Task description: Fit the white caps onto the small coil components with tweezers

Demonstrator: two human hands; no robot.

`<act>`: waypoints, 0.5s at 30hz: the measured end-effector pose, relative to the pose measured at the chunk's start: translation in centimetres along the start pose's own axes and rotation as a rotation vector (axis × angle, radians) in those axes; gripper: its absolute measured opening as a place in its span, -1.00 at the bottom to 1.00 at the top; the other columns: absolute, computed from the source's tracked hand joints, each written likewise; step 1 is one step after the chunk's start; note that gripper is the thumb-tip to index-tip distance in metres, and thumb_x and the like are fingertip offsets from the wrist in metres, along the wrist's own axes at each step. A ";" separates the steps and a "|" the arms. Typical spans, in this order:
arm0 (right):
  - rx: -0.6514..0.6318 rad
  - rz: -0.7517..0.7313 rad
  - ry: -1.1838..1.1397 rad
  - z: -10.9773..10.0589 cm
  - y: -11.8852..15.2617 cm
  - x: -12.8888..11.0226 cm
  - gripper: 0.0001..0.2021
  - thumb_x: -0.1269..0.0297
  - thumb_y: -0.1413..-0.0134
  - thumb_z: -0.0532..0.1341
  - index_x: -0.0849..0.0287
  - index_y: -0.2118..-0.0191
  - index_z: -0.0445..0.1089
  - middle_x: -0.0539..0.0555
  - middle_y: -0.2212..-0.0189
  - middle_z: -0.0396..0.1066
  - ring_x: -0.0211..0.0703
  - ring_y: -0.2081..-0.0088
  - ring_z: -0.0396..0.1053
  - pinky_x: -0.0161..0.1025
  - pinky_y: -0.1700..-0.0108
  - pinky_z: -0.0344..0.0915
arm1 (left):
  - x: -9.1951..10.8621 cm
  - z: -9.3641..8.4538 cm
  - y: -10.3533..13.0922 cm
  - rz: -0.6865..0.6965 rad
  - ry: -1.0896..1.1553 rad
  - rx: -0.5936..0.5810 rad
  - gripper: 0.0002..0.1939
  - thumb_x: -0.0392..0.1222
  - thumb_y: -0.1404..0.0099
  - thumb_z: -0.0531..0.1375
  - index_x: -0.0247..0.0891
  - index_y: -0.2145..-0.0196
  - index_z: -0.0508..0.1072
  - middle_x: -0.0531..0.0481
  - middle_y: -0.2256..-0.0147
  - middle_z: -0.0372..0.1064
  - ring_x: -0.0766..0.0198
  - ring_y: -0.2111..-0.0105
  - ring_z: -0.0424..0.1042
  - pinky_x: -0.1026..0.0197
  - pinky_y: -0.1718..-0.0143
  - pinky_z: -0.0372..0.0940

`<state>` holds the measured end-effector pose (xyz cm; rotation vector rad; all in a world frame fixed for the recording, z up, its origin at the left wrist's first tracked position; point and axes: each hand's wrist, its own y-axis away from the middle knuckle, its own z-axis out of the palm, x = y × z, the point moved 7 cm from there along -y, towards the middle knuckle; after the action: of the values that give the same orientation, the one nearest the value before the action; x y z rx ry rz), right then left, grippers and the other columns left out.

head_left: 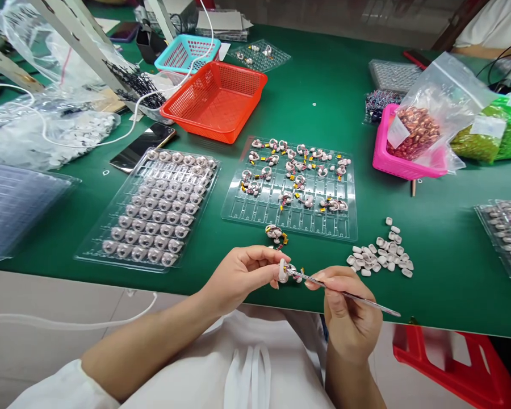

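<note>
Admittedly, the small white part is hard to make out: the left hand pinches it between thumb and fingers, which cover one side of it. Wired bits show at its three o'clock, and whether they belong to it or lie behind, I cannot tell. The right hand, apart from the left, grips a slim metal tool whose tip reaches the part; the exact contact is too small to read.

With the part as clock centre, a loose wired piece lies near at twelve, and beyond it a clear tray, partly filled with similar pieces. A tray of shiny domed parts lies at ten, an orange basket at eleven. White caps lie heaped at three; past them, a stack of filled trays is cut off by the picture's edge. Towards half past one, a bag of copper-coloured bits hides most of the inside of a pink basket. At eleven, a white cable passes in front of a blue basket.
</note>
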<state>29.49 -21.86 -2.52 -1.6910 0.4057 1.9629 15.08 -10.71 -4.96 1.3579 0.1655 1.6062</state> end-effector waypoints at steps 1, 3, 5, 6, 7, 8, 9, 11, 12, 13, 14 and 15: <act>0.000 0.001 0.006 0.0 -0.1 -0.1 -0.77 0.46 -0.32 0.16 0.07 0.07 0.51 0.13 0.21 0.44 -0.09 0.24 0.51 -0.07 0.28 0.58 | 0.0 0.0 0.0 0.000 -0.004 0.000 -0.83 -0.24 -0.10 0.42 -0.33 0.31 0.64 0.03 0.54 0.49 0.31 0.47 0.44 0.26 0.34 0.39; -0.010 0.003 0.025 -0.1 -0.2 -0.3 -0.76 0.46 -0.32 0.15 0.06 0.07 0.51 0.12 0.21 0.44 -0.09 0.24 0.51 -0.07 0.28 0.58 | -0.2 -0.1 0.0 0.003 -0.010 0.004 -0.83 -0.24 -0.11 0.42 -0.32 0.31 0.64 0.03 0.53 0.50 0.31 0.47 0.44 0.26 0.34 0.38; -0.037 0.002 0.058 -0.1 -0.2 -0.5 -0.75 0.48 -0.31 0.15 0.05 0.07 0.51 0.11 0.21 0.45 -0.09 0.24 0.52 -0.06 0.25 0.57 | -0.4 -0.3 0.0 0.009 -0.017 0.003 -0.83 -0.22 -0.12 0.42 -0.32 0.30 0.65 0.02 0.50 0.51 0.33 0.47 0.44 0.27 0.33 0.38; -0.052 -0.005 0.082 -0.1 -0.2 -0.6 -0.74 0.50 -0.30 0.14 0.04 0.06 0.50 0.11 0.21 0.46 -0.08 0.23 0.52 -0.05 0.23 0.57 | -0.5 -0.4 -0.1 0.013 -0.021 0.002 -0.83 -0.21 -0.13 0.42 -0.31 0.30 0.65 0.01 0.48 0.52 0.34 0.48 0.43 0.27 0.33 0.38; -0.073 -0.019 0.110 -0.1 -0.2 -0.8 -0.72 0.52 -0.29 0.14 0.04 0.05 0.50 0.11 0.20 0.47 -0.08 0.23 0.53 -0.04 0.22 0.57 | -0.5 -0.5 -0.1 0.019 -0.028 0.000 -0.82 -0.20 -0.13 0.43 -0.31 0.30 0.65 0.00 0.47 0.53 0.34 0.48 0.43 0.26 0.32 0.38; -0.099 -0.042 0.144 -0.1 -0.2 -1.1 -0.70 0.54 -0.28 0.13 0.03 0.04 0.49 0.11 0.19 0.48 -0.07 0.22 0.53 -0.04 0.20 0.57 | -0.6 -0.5 -0.1 0.023 -0.035 0.002 -0.81 -0.19 -0.13 0.43 -0.31 0.29 0.65 -0.01 0.45 0.54 0.34 0.49 0.43 0.25 0.32 0.38; -0.132 -0.074 0.185 -0.1 -0.1 -1.4 -0.67 0.56 -0.27 0.13 0.03 0.01 0.47 0.11 0.17 0.49 -0.07 0.19 0.54 -0.05 0.19 0.57 | -0.6 -0.6 -0.1 0.026 -0.044 0.005 -0.81 -0.18 -0.13 0.43 -0.31 0.29 0.65 -0.02 0.44 0.55 0.34 0.49 0.42 0.25 0.32 0.38; -0.221 -0.168 0.270 0.2 0.0 -2.2 -0.60 0.60 -0.24 0.13 0.04 -0.08 0.43 0.12 0.12 0.50 -0.08 0.14 0.54 -0.10 0.18 0.57 | -0.6 -0.7 -0.1 0.031 -0.062 0.014 -0.81 -0.18 -0.14 0.42 -0.31 0.29 0.65 -0.04 0.41 0.56 0.33 0.49 0.42 0.24 0.32 0.38; -0.280 -0.221 0.316 0.5 0.1 -2.7 -0.56 0.61 -0.23 0.12 0.05 -0.13 0.39 0.13 0.09 0.50 -0.08 0.11 0.54 -0.12 0.16 0.58 | -0.6 -0.7 -0.1 0.033 -0.072 0.019 -0.82 -0.18 -0.14 0.42 -0.31 0.30 0.65 -0.04 0.39 0.56 0.33 0.49 0.42 0.24 0.33 0.38; -0.346 -0.277 0.369 0.8 0.2 -3.2 -0.54 0.61 -0.24 0.11 0.08 -0.18 0.36 0.15 0.07 0.50 -0.08 0.08 0.53 -0.13 0.14 0.58 | -0.5 -0.6 -0.1 0.035 -0.084 0.024 -0.83 -0.19 -0.15 0.41 -0.31 0.30 0.65 -0.04 0.39 0.56 0.34 0.49 0.42 0.25 0.34 0.38; -0.420 -0.341 0.424 1.3 0.3 -3.7 -0.53 0.61 -0.24 0.10 0.14 -0.21 0.33 0.17 0.07 0.50 -0.06 0.05 0.52 -0.12 0.10 0.57 | -0.5 -0.6 -0.1 0.039 -0.094 0.029 -0.84 -0.19 -0.16 0.40 -0.31 0.31 0.64 -0.04 0.39 0.56 0.34 0.49 0.41 0.26 0.35 0.38; -0.498 -0.406 0.481 1.9 0.4 -4.3 -0.55 0.60 -0.26 0.08 0.22 -0.22 0.31 0.20 0.07 0.51 -0.04 0.02 0.51 -0.10 0.07 0.57 | -0.4 -0.4 -0.1 0.044 -0.102 0.030 -0.85 -0.20 -0.17 0.39 -0.31 0.31 0.63 -0.03 0.39 0.55 0.34 0.49 0.41 0.27 0.36 0.37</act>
<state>28.10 -22.02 1.93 -2.3419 -0.2836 1.4187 14.71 -10.75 -5.41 1.4726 0.0996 1.5714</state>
